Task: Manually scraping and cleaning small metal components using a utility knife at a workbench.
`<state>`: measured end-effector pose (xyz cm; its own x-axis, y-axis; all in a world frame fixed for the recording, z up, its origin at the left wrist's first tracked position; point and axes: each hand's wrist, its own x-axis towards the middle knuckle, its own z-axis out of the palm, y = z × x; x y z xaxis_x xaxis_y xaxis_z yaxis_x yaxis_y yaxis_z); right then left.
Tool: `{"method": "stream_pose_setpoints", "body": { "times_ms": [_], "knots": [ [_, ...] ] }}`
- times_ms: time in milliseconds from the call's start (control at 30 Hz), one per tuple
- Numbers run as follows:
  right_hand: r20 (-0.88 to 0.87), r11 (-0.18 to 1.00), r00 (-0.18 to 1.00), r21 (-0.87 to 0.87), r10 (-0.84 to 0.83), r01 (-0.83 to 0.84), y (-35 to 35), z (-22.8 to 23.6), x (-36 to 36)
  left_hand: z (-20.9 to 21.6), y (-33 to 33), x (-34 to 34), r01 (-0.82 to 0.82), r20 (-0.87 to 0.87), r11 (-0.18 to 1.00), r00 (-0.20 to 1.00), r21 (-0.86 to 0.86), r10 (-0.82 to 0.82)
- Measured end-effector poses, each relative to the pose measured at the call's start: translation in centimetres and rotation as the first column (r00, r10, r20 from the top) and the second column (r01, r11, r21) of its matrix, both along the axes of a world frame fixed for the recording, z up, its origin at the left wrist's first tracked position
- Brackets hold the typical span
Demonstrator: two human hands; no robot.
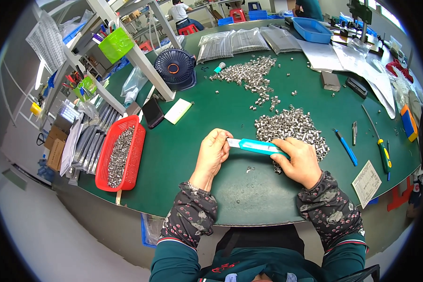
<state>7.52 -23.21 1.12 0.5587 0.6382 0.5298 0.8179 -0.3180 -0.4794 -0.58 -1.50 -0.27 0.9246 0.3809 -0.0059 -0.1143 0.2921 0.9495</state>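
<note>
My right hand point(300, 162) is closed around the handle of a teal utility knife point(258, 146), whose pale blade end points left. At that tip my left hand point(212, 152) is closed in a pinch; what lies between its fingers is too small to make out. Just beyond my right hand rises a heap of small metal rings point(291, 127), partly covered by that hand. A second, looser spread of metal rings point(249, 75) lies farther back. Several tiny bits point(250, 169) rest on the green table point(249, 202) below the knife.
On the left stand a red basket point(137, 157) of small metal parts, a phone point(152, 113), a notepad point(178, 111) and a fan point(175, 69). To the right lie a blue pen-like tool point(345, 147), a screwdriver point(384, 155) and a paper label point(366, 183). Bagged rods point(250, 41) lie behind.
</note>
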Motion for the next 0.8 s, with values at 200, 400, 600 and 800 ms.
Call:
{"method": "stream_pose_setpoints", "body": {
  "times_ms": [200,400,600,800],
  "knots": [
    [0.088,1.0,0.996,0.012,-0.02,0.019,0.09,-0.04,-0.12,-0.12,0.05,0.02,0.004,0.013,1.0,1.0,0.009,-0.004],
    [0.126,1.0,0.992,0.012,-0.028,0.026,0.15,0.09,-0.2,-0.28,0.19,0.02,-0.003,0.005,0.999,1.0,0.046,0.003],
    [0.134,1.0,0.991,-0.001,-0.023,0.024,0.1,0.2,-0.22,-0.03,0.0,-0.07,-0.014,-0.022,0.997,1.0,0.079,0.016],
    [0.134,1.0,0.991,-0.008,-0.014,0.015,0.09,0.4,-0.3,0.12,0.25,-0.13,-0.005,-0.104,0.991,0.994,0.135,0.02]
  ]
}}
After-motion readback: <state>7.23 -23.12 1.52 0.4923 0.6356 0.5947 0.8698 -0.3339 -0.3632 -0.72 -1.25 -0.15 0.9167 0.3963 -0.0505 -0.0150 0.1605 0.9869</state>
